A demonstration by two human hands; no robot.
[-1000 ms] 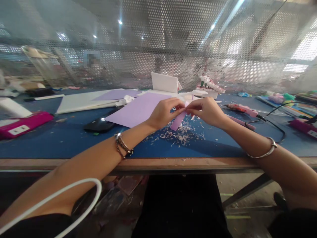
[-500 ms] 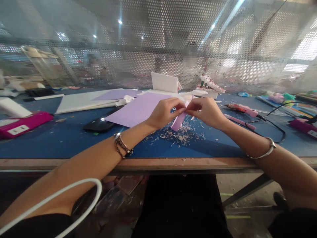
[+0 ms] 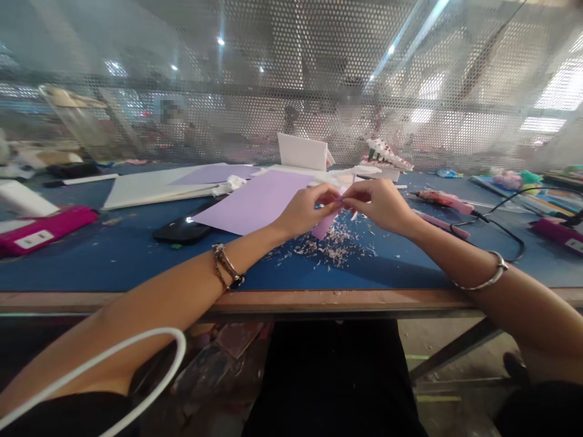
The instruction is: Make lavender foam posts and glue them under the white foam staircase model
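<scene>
Two hands meet above the blue counter (image 3: 113, 261). The left hand (image 3: 303, 212) and the right hand (image 3: 382, 205) both pinch the upper end of a lilac paper strip (image 3: 324, 226), fingers closed on it. Its lower end hangs over scattered paper scraps (image 3: 337, 247). To the left lies a black phone (image 3: 182, 230), with a lilac sheet (image 3: 255, 200) just behind it. Farther back stands a white folded card (image 3: 303, 152).

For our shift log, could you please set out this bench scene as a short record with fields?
left hand: left hand pinches the lilac paper strip
right hand: right hand pinches the strip's upper end
under the hands: paper scraps on the blue table
to the left: lilac sheet, flat black object
to the right: pink tool with black cable
</scene>
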